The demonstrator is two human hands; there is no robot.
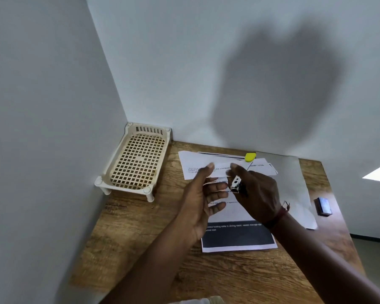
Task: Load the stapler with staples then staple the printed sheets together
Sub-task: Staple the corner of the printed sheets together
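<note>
Gripping stapler (pixel 236 187) in right hand (pixel 259 194), left hand (pixel 198 200) slack above sheets (pixel 237 236), lattice tray (pixel 138 160) leftward

Even light; large shadow (pixel 279 84) (edges warped, soft).

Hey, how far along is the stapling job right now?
Nothing looks finished. In hand: the right hand grips the small silver metal stapler, with the left hand open beside it; whether it is loaded cannot be seen. Left: the white printed sheets lie askew on the wooden table, apparently unstapled.
</note>
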